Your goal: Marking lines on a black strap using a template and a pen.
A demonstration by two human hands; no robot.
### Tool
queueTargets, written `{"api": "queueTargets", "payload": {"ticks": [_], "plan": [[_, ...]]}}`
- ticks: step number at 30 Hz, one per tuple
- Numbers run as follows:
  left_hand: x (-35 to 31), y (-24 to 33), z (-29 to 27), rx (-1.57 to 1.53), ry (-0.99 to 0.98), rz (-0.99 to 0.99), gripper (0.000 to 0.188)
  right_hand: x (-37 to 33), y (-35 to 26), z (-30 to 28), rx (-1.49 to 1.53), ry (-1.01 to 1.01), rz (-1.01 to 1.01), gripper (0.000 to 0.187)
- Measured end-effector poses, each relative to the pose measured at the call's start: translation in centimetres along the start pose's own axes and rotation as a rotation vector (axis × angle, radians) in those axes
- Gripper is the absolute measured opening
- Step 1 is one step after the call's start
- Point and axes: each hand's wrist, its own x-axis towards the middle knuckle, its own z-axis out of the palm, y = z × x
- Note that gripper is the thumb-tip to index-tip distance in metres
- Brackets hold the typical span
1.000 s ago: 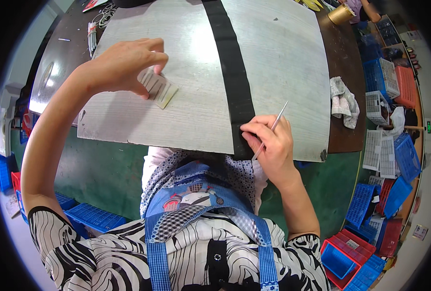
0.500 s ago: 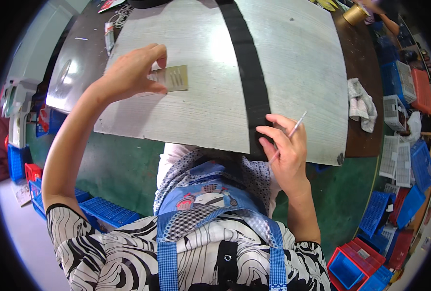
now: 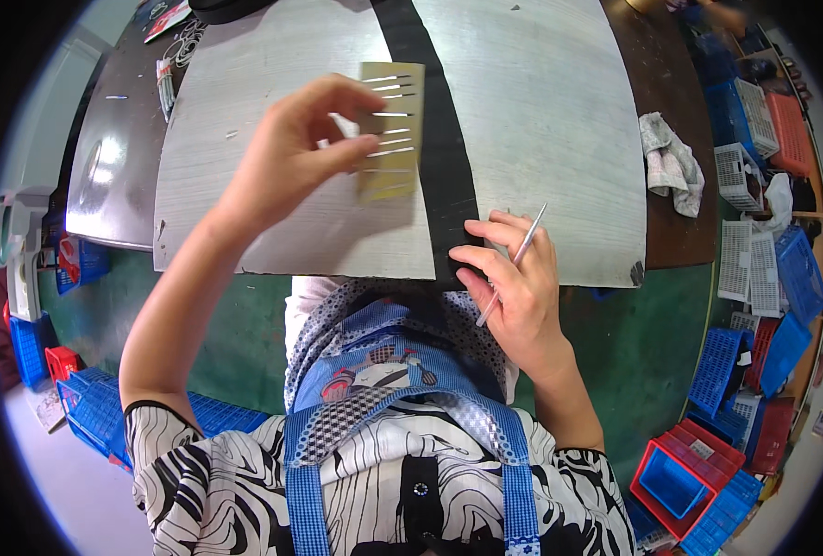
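Observation:
My left hand (image 3: 305, 139) pinches a thin tan plate (image 3: 409, 176) by its left edge, thumb against fingers. The plate has a row of several narrow slits and is lifted over the white board (image 3: 559, 120), just left of a long black strip (image 3: 446, 148). That strip runs down the board to the near edge. My right hand (image 3: 527, 301) holds a slim pale pen-like stick (image 3: 529, 243) slanting between its fingers. The fingertips of the same hand rest at the right side of the strip's near end.
A crumpled cloth (image 3: 675, 167) lies right of the board on the dark table. Coiled cord (image 3: 187, 42) and a white tube (image 3: 165, 88) lie at the far left. A black round object (image 3: 231, 7) sits at the far edge. Stacked plastic crates (image 3: 684, 473) stand to the right.
My left hand has lifted the plate off the board and moved it right, toward the black strip, turning it. The right hand keeps its place at the strip's near end.

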Motion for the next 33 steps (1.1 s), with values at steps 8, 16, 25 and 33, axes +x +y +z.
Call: {"api": "queueTargets", "payload": {"ticks": [8, 16, 25, 33], "plan": [[2.0, -0.6, 4.7, 0.529, -0.016, 0.346, 0.056, -0.4, -0.2, -0.5, -0.041, -0.011, 0.012, 0.027], [2.1, -1.2, 5.0, 0.593, -0.092, 0.372, 0.053, -0.4, 0.3, -0.6, -0.052, -0.021, -0.020, 0.025], [1.4, -1.1, 5.1, 0.726, -0.030, 0.437, 0.049, 2.1, 0.7, -2.7, 0.626, 0.085, 0.361, 0.039], [1.4, -1.3, 5.6, 0.717, -0.068, 0.393, 0.045, 3.9, 0.3, 0.0, 0.256, -0.027, 0.148, 0.009]]}}
